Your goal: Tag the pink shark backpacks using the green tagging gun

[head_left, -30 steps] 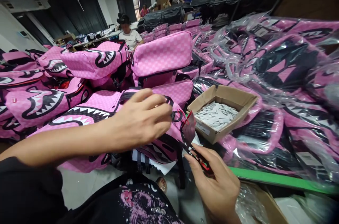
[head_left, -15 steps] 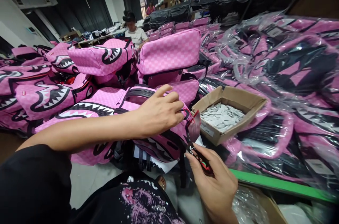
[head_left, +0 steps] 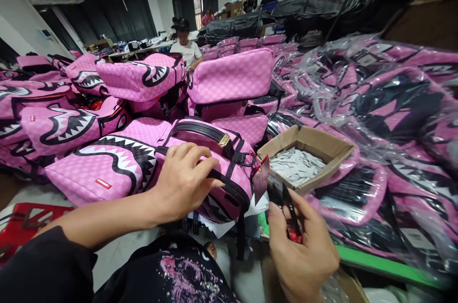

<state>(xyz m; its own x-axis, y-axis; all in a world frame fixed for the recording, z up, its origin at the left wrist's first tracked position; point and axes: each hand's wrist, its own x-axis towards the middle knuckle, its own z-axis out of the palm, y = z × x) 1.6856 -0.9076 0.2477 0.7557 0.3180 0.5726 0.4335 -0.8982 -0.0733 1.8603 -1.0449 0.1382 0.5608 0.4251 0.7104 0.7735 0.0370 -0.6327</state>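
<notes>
A pink checkered backpack [head_left: 118, 169] with a shark-mouth print lies in front of me. My left hand [head_left: 188, 176] is closed at its upper zippered edge, fingers curled over the black trim; the fingertips are partly hidden. Above that hand arches the backpack's black carry handle [head_left: 195, 129] with a gold metal plate. A pinkish hang tag [head_left: 260, 181] dangles from a red cord at the backpack's right end. Just right of the tag, my right hand [head_left: 304, 241] holds small black scissors [head_left: 286, 200] with a bit of red on them, the dark blades pointing upward.
An open cardboard box [head_left: 322, 176] of small whitish packets stands beyond my right hand. Plastic-wrapped backpacks [head_left: 400, 102] pile up at right, above a green edge [head_left: 386, 265]. More pink backpacks [head_left: 229, 74] are stacked ahead and left. A person [head_left: 186, 47] sits behind them.
My left hand has moved left and down from the handle area to the zippered edge, uncovering the gold plate. My right hand with the scissors has shifted right, away from the backpack.
</notes>
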